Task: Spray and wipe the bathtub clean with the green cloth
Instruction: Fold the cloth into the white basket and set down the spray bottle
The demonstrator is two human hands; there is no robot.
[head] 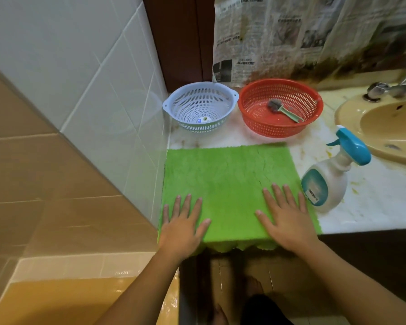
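The left grip (pixel 183 228) and right grip (pixel 288 221) are lying spread flat on the cloth (pixel 227 174), the bottle (pixel 326 184) standing just beside the right.

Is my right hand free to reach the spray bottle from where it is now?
Probably yes. The right hand lies flat on the green cloth, and the spray bottle stands right beside it on the counter, nothing between them.

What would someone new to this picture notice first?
The bright green cloth lies spread on the near edge of the counter, with the left hand and right hand flat on it. A white spray bottle stands just to its right, and a red basket holding a brush sits behind.
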